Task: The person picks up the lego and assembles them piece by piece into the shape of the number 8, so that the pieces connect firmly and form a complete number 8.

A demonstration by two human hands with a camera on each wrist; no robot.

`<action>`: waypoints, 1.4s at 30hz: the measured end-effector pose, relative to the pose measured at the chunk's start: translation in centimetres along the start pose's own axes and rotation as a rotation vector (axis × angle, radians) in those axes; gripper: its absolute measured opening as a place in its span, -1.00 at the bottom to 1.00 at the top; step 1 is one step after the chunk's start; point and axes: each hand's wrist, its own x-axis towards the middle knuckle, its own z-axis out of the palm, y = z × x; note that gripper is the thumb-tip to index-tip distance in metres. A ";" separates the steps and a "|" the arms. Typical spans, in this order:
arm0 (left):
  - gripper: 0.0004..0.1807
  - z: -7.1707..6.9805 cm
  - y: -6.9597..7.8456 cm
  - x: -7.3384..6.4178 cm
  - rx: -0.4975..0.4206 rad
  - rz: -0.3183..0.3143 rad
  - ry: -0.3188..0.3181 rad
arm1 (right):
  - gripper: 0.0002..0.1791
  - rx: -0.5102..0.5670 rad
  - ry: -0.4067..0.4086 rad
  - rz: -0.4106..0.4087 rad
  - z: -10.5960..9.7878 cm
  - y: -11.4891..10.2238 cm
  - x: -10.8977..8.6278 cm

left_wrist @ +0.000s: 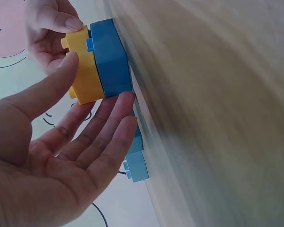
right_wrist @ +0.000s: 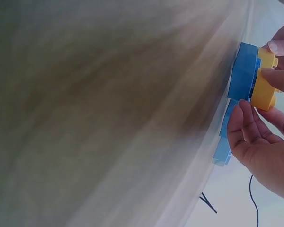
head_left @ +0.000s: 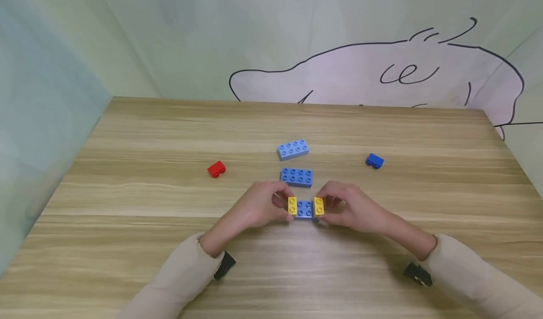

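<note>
Close to me on the table lies a blue eight-stud toy brick (head_left: pixel 304 209), with a small yellow two-stud brick at each end of its top. My left hand (head_left: pixel 260 207) pinches the left yellow brick (head_left: pixel 292 206) between thumb and fingers. At the other end my right hand (head_left: pixel 358 208) pinches the right yellow brick (head_left: pixel 319 206), which looks slightly turned. The left wrist view shows the near yellow brick (left_wrist: pixel 87 71) flush against the blue brick (left_wrist: pixel 112 61), with other fingertips along the blue side. In the right wrist view, blue studs show beside the yellow brick (right_wrist: pixel 262 90).
Just beyond the hands lies another blue brick (head_left: pixel 296 177), and behind it a lighter blue brick (head_left: pixel 292 150). A small red brick (head_left: pixel 217 169) is off to the left, a small dark blue brick (head_left: pixel 374 161) to the right. A patterned curtain (head_left: pixel 169 36) hangs behind the table.
</note>
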 end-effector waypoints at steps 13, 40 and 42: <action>-0.64 0.0 0.0 -0.1 0.003 0.011 0.003 | -0.71 -0.065 0.026 -0.050 0.3 0.2 0.0; -0.64 -0.1 -0.1 0.0 -0.010 0.008 -0.006 | -0.63 0.088 -0.130 0.145 -1.7 0.4 0.5; -0.64 -0.1 0.0 0.0 -0.011 0.004 -0.007 | -0.62 0.084 -0.114 0.150 -2.4 0.4 0.7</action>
